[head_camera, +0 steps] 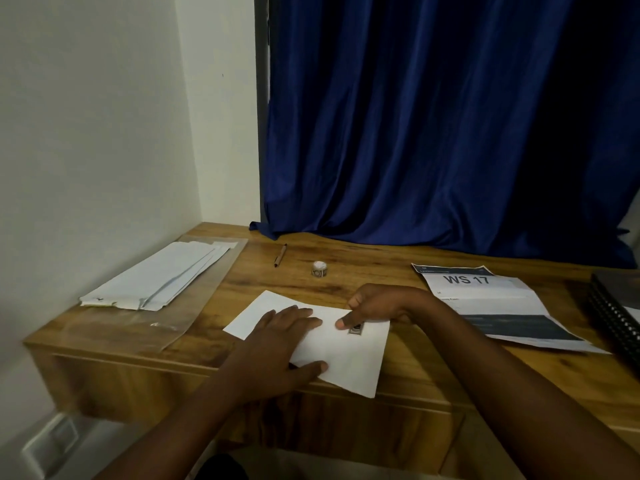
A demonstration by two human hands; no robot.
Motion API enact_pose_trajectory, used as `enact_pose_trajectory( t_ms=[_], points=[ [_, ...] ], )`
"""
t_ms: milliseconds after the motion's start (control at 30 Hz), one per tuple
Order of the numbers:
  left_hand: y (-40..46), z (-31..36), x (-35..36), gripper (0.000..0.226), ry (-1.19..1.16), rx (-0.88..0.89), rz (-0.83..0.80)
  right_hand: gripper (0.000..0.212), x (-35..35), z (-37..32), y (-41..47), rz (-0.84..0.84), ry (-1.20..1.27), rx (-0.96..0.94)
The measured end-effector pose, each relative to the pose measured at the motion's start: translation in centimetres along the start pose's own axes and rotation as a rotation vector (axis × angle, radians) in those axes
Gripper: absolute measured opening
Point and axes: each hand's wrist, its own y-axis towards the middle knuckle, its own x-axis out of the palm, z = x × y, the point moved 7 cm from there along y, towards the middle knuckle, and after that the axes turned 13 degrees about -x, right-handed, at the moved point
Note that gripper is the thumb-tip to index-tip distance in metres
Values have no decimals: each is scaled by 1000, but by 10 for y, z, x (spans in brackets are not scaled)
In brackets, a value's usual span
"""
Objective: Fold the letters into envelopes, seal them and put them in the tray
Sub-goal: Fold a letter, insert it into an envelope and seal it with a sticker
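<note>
Looks like we're at the sealing step here: a white envelope (332, 344) is lying flat near the front edge of the wooden table (408, 368), one corner hanging just past the edge, and there's a small dark sticker or stamp (355, 329) on it that the right hand (375, 306) seems to be pressing down. That hand has its fingers curled, with the thumb tip right beside the sticker; I honestly can't tell if it's pinching the paper's far edge or just pushing on it. The left hand (280, 344) is spread flat on the envelope's left half, fingers straight, thumb hooked along the near edge, basically pinning it so it doesn't slide. My guess for the next move: rub the sticker down firmly, then lift the envelope and carry it over to the clear tray (207, 282) on the left, where a stack of sealed envelopes (156, 278) already sits. Since the envelope overhangs the table edge, picking it up from that corner should be easy. The little roll of stickers (319, 269) and a pen (280, 255) are further back, and a printed letter (498, 306) marked WS 17 is waiting on the right, so there's more folding left.
</note>
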Motion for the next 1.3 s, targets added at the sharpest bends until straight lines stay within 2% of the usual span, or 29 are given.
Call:
enact_pose_trajectory(
  t_ms=[67, 133, 200, 333, 400, 500, 667, 800, 900, 1000, 1100, 1167, 1300],
  points=[
    [-3, 2, -4, 83, -5, 1, 42, 71, 2, 0, -1, 6, 87, 1],
    [-3, 4, -8, 82, -6, -1, 78, 45, 5, 4, -5, 30, 186, -10],
    [-4, 6, -11, 82, -15, -3, 111, 29, 0, 10, -15, 119, 249, -18],
    [1, 21, -18, 78, -227, 17, 210, 28, -30, 34, -60, 304, 370, -45],
    [25, 55, -1, 79, -330, 40, 234, 28, -59, 73, -96, 400, 425, -36],
    [51, 95, 12, 78, -450, 90, 233, 4, -97, 105, -156, 582, 446, -39],
    [94, 187, 43, 69, -447, 206, 72, 2, -151, 166, -275, 988, 463, 27],
    [123, 237, 69, 83, -441, 259, 31, 19, -169, 236, -364, 1236, 465, 212],
    [130, 253, 89, 98, -392, 259, -7, 14, -175, 282, -420, 1359, 344, 401],
    [132, 253, 108, 110, -267, 266, -91, 16, -176, 317, -445, 1317, 220, 639],
    [129, 255, 113, 88, -163, 292, -111, 32, -170, 345, -443, 1098, 97, 879],
    [124, 258, 112, 77, -138, 307, -107, 32, -163, 361, -438, 1028, 112, 904],
    [119, 255, 107, 80, -195, 320, -54, 30, -150, 384, -430, 945, 53, 921]
  ],
)
